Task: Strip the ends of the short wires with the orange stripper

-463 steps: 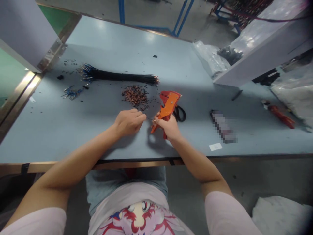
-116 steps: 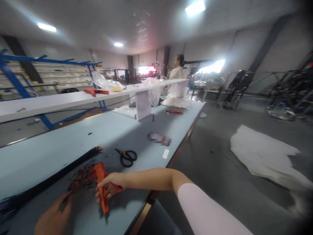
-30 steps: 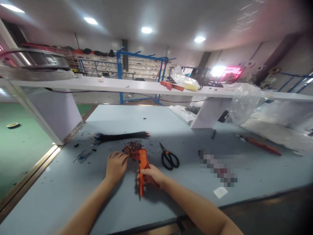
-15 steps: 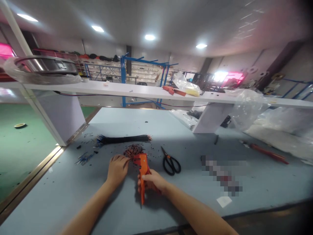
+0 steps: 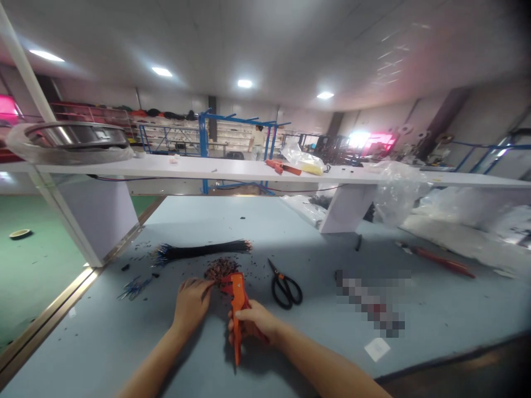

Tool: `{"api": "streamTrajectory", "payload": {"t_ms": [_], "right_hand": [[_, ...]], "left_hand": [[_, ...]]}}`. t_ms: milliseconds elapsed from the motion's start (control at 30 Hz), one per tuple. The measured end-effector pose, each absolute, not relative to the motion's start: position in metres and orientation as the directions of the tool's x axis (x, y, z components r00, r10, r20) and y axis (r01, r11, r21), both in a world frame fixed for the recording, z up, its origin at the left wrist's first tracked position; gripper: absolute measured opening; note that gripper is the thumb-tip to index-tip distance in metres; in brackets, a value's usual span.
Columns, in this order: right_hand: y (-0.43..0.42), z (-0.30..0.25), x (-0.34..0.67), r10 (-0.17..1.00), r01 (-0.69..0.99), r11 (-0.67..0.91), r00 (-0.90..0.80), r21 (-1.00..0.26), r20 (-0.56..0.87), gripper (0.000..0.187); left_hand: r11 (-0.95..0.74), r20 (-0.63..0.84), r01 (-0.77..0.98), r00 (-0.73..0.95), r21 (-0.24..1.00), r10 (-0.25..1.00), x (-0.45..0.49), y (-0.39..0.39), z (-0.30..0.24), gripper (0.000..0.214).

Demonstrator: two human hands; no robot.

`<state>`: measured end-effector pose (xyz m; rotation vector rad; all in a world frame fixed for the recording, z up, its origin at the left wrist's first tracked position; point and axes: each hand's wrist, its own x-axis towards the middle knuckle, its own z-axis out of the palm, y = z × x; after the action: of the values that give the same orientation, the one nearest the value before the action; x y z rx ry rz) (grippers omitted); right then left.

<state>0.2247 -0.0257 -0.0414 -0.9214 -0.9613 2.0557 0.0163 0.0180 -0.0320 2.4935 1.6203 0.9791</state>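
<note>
My right hand [image 5: 254, 324] is wrapped round the handles of an orange wire stripper [image 5: 236, 301], which points away from me on the blue table [image 5: 103, 342]. My left hand [image 5: 191, 303] rests just left of the tool's head, fingers curled toward the pile of small reddish wire scraps [image 5: 221, 269]; what it pinches is too small to see. A bundle of thin black wires [image 5: 203, 250] lies beyond the pile, its ends fanned to the left.
Black-handled scissors [image 5: 284, 285] lie right of the stripper. A few blue wire pieces [image 5: 133, 287] sit at the left. A white raised shelf [image 5: 232, 170] crosses the table, carrying a metal bowl [image 5: 74, 135] and plastic bags [image 5: 394, 185]. A red tool [image 5: 440, 262] lies far right.
The view has tilted up slightly. Both hands stay by the scrap pile, the right one still on the stripper; nothing was let go.
</note>
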Motion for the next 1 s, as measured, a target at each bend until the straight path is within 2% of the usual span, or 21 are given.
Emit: {"api": "streamTrajectory", "payload": {"t_ms": [333,667,900,1000], "right_hand": [[-0.023,-0.046,0.226,0.794,-0.253,-0.486,-0.528,-0.837,-0.301,0.051],[-0.029,-0.035,0.23,0.779,-0.268,-0.513,-0.544,-0.815,-0.312,0.054],[-0.029,-0.032,0.232,0.759,-0.259,-0.525,-0.574,-0.811,-0.308,0.042],[-0.029,-0.031,0.232,0.756,-0.26,-0.533,-0.574,-0.805,-0.315,0.044]], "left_hand": [[-0.467,0.506,0.832,0.277,0.3,0.817,0.017,0.017,-0.029,0.028],[-0.465,0.517,0.82,0.255,0.332,0.817,0.017,0.016,-0.025,0.022],[-0.451,0.5,0.829,0.25,0.332,0.829,0.019,0.015,-0.026,0.021],[-0.448,0.486,0.825,0.252,0.345,0.837,0.019,0.016,-0.028,0.022]]}}
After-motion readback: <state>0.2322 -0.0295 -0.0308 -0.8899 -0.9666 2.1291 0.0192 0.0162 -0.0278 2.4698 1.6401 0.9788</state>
